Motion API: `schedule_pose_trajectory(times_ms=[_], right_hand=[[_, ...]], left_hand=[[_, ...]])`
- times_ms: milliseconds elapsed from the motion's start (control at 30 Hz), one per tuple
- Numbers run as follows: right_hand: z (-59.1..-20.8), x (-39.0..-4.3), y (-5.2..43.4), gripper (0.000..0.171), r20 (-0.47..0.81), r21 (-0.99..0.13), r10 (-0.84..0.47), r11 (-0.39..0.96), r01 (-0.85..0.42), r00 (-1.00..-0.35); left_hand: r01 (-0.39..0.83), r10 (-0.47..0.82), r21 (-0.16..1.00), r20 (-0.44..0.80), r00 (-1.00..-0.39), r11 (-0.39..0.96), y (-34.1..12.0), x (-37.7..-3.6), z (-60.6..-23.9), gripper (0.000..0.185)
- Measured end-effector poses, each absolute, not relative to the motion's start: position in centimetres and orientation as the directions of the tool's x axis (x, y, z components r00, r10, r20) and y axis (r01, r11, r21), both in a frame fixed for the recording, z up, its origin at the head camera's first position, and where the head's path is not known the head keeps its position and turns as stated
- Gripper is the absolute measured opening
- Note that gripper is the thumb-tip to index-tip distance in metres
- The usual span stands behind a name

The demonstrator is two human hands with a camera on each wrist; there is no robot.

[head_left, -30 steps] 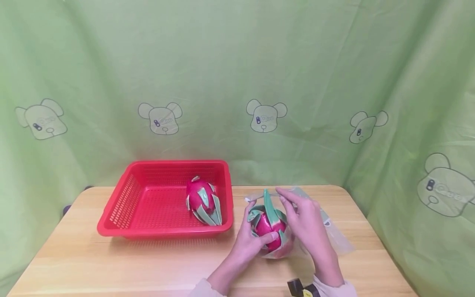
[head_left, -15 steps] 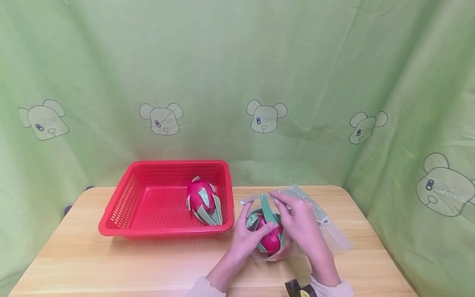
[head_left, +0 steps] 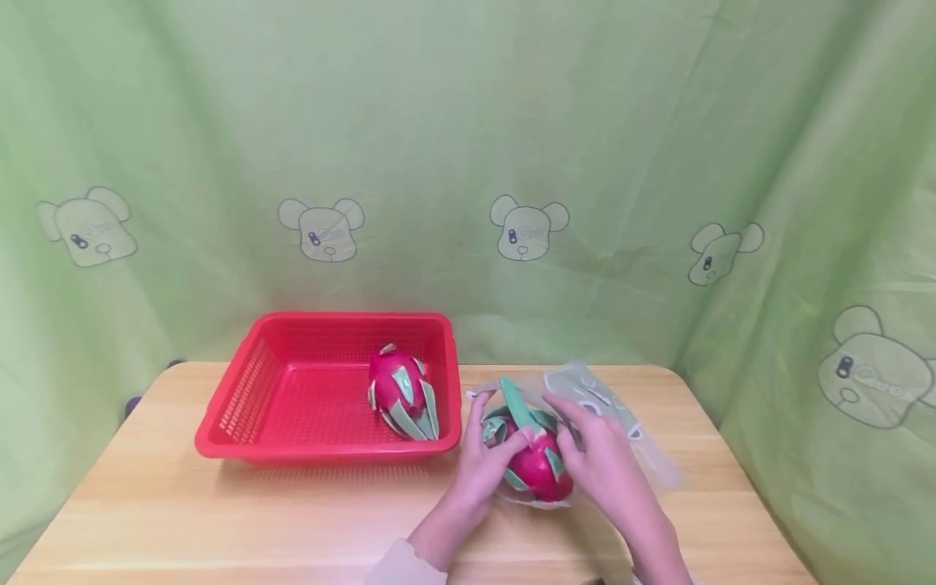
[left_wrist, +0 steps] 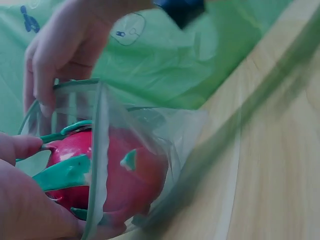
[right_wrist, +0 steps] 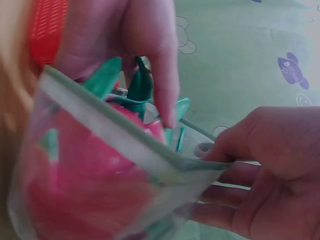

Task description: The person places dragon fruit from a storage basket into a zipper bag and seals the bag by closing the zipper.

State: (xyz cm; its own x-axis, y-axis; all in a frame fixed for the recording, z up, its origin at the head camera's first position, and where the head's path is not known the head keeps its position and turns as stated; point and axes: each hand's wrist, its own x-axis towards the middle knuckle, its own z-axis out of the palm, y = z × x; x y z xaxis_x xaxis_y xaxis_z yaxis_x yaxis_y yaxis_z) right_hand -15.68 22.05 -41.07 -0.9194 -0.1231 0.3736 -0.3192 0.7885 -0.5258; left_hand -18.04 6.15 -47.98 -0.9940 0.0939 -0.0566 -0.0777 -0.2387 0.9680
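Observation:
A pink dragon fruit (head_left: 539,471) with green scales lies partly inside a clear zip bag (head_left: 610,404) on the wooden table (head_left: 219,520), right of centre. My left hand (head_left: 504,448) grips the fruit from its left side, thumb on top. My right hand (head_left: 569,428) pinches the bag's rim beside the fruit. In the left wrist view the dragon fruit (left_wrist: 117,170) shows through the bag (left_wrist: 165,135), with the right hand (left_wrist: 47,92) holding the rim. In the right wrist view the right hand (right_wrist: 225,155) pinches the bag's rim over the dragon fruit (right_wrist: 75,185).
A red plastic basket (head_left: 292,439) stands left of the hands and holds a second dragon fruit (head_left: 400,392) at its right side. A green curtain (head_left: 468,162) with bear prints hangs behind and around the table. The table's right edge is near the bag.
Both hands and the fruit have dropped lower toward the table. The fruit has tipped over and sits deeper in the bag.

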Motion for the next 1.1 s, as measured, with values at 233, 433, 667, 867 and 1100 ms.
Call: schedule_pose_trajectory(times_ms=[233,433,667,867,1100], right_hand=[[-42.0,-15.9,22.2,0.039,0.426,-0.512,-0.097,0.794,-0.328,-0.900],[-42.2,-16.0,21.8,0.036,0.456,-0.520,-0.076,0.786,-0.335,-0.887],[-42.4,-15.9,21.7,0.037,0.589,-0.474,-0.067,0.779,-0.411,-0.806],[-42.4,-16.0,21.5,0.036,0.630,-0.446,-0.094,0.769,-0.458,-0.771],[-42.2,-16.1,21.8,0.037,0.679,-0.409,-0.126,0.754,-0.515,-0.724]], left_hand=[[-0.232,0.175,0.894,-0.176,-0.969,-0.383,6.3,-17.9,-47.7,0.089],[-0.250,0.182,0.868,-0.188,-0.965,-0.429,6.4,-17.8,-47.6,0.083],[-0.307,0.231,0.799,-0.215,-0.949,-0.517,6.9,-17.9,-47.6,0.079],[-0.276,0.222,0.797,-0.182,-0.958,-0.537,7.4,-17.9,-47.3,0.093],[-0.264,0.213,0.768,-0.168,-0.962,-0.583,8.1,-18.3,-47.2,0.093]])
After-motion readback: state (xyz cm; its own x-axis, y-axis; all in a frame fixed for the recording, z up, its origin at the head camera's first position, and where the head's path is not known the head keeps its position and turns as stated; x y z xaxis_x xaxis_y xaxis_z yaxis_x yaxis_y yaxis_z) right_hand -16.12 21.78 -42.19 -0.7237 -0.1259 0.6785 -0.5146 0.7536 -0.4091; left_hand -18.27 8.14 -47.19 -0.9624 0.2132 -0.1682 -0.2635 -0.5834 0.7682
